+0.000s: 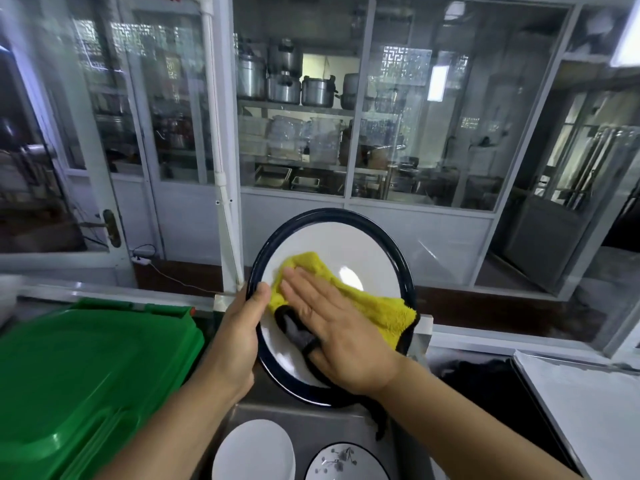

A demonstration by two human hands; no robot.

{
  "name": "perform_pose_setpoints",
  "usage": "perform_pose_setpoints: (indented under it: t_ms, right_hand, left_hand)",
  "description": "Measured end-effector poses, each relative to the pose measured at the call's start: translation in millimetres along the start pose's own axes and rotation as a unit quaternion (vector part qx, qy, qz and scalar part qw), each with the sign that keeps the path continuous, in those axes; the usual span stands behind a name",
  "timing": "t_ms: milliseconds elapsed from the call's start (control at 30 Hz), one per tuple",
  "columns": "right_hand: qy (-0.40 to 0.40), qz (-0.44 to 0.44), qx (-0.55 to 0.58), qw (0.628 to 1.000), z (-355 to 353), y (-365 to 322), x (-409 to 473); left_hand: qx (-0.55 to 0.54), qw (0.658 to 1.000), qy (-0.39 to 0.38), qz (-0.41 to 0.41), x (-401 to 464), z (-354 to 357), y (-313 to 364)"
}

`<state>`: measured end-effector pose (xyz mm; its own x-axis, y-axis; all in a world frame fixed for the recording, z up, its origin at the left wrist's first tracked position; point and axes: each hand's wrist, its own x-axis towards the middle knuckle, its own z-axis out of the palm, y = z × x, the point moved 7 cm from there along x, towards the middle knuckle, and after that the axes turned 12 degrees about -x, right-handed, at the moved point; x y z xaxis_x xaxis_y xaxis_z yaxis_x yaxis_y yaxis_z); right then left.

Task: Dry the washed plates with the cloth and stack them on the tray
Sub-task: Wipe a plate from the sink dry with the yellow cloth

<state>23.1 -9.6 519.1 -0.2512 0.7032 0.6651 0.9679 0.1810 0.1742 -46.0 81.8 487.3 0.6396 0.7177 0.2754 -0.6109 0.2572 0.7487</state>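
At the far left we see a green bin lid [86, 375], which covers whatever lies under it. Next, our left hand [242, 327] grips the left rim of the dark-rimmed plate [363, 244], thumb curled over the edge and fingers hidden behind, holding it tilted up above the steel bench [311, 424]. Our right hand [332, 341] lies flat on the plate's face, fingers [298, 289] straight and close together, pressing the yellow cloth [381, 306] against it. We judge the plate stiff, fairly heavy, breakable and likely slick while wet, so the rim grip with a thumb over the edge seems the safe hold; the cloth is soft and limp and will bunch, so a flat palm spreads it best. Below, near the bench's front edge, sit a plain white plate [256, 452] and a patterned plate [343, 462], both cut off by the frame; we cannot tell whether they are wet or dried. To the right a dark flat surface [485, 382] may be the tray, but it is too dim to make out, and a pale board [588, 403] lies beyond it.
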Motion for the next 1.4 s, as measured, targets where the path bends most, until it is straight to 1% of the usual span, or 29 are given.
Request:
perform_pose_setpoints:
  t_ms: [67,200,267,333,367,400,500,567,633,700,767,800,833,900,933,967,1000,1033,1067,1133,1200,1233,1267,1300,1333,1400]
  right_hand:
    - [0.013,0.018,-0.024,0.999,-6,14,14]
    - [0.037,0.009,-0.079,0.996,-19,27,32]
    - [0.048,-0.003,-0.126,0.991,-28,31,38]
    - [0.044,-0.011,-0.202,0.978,-38,37,46]
    - [0.036,0.001,-0.222,0.974,-43,44,49]
    - [0.025,0.028,-0.219,0.975,-47,52,52]
    - [-0.007,0.168,-0.135,0.976,-56,87,47]
    - [-0.015,0.268,-0.049,0.962,-56,112,31]
    - [-0.021,0.367,0.061,0.928,-50,130,8]
    - [-0.029,0.442,0.192,0.876,-34,136,-17]
    - [-0.016,0.480,0.282,0.830,-22,135,-35]
    - [-0.002,0.489,0.299,0.819,-21,133,-40]
    - [0.015,0.491,0.305,0.816,-22,132,-42]
    - [0.041,0.472,0.298,0.829,-29,127,-41]
    - [0.050,0.458,0.282,0.842,-33,124,-41]
    - [0.051,0.441,0.256,0.859,-37,120,-38]
    - [0.041,0.422,0.221,0.878,-39,115,-35]
    - [0.024,0.403,0.187,0.896,-39,109,-32]
    - [0.004,0.386,0.155,0.909,-38,104,-28]
    - [-0.027,0.365,0.086,0.927,-39,95,-22]
    - [-0.036,0.349,0.048,0.935,-39,86,-18]
    - [-0.039,0.340,0.045,0.938,-39,82,-16]
    - [-0.045,0.334,0.045,0.941,-39,80,-14]
    - [-0.058,0.327,0.041,0.942,-38,79,-11]
    - [-0.078,0.317,0.034,0.945,-38,78,-9]
    - [-0.124,0.287,0.014,0.950,-34,77,-2]
  left_hand:
    - [0.019,1.000,-0.014,-0.008,0,2,-3]
    - [0.073,0.996,-0.042,-0.023,1,5,-7]
    - [0.104,0.993,-0.034,-0.036,2,4,-5]
    - [0.122,0.990,-0.016,-0.066,3,-2,-6]
    - [0.122,0.990,-0.006,-0.077,3,-4,-5]
    - [0.120,0.989,0.006,-0.082,3,-7,-3]
    - [0.098,0.991,0.049,-0.080,2,-15,3]
    - [0.077,0.991,0.070,-0.080,1,-20,6]
    - [0.052,0.992,0.096,-0.070,0,-28,9]
    - [0.023,0.992,0.111,-0.062,1,-37,9]
    - [0.017,0.993,0.095,-0.073,3,-39,7]
    - [0.023,0.992,0.086,-0.091,4,-41,3]
    - [0.033,0.990,0.080,-0.113,5,-45,-1]
    - [0.074,0.984,0.061,-0.150,9,-50,-1]
    - [0.119,0.980,0.038,-0.152,13,-50,4]
    - [0.189,0.973,0.004,-0.135,19,-46,14]
    - [0.277,0.955,-0.039,-0.095,26,-37,27]
    - [0.370,0.925,-0.080,-0.041,33,-23,40]
    - [0.458,0.881,-0.118,0.017,38,-6,49]
    - [0.604,0.770,-0.179,0.100,42,32,52]
    - [0.703,0.663,-0.204,0.158,42,60,46]
    - [0.729,0.628,-0.206,0.176,41,66,42]
    - [0.741,0.612,-0.203,0.188,41,68,40]
    - [0.741,0.612,-0.197,0.196,40,67,39]
    - [0.733,0.621,-0.188,0.203,38,64,38]
    - [0.706,0.653,-0.169,0.216,31,57,36]
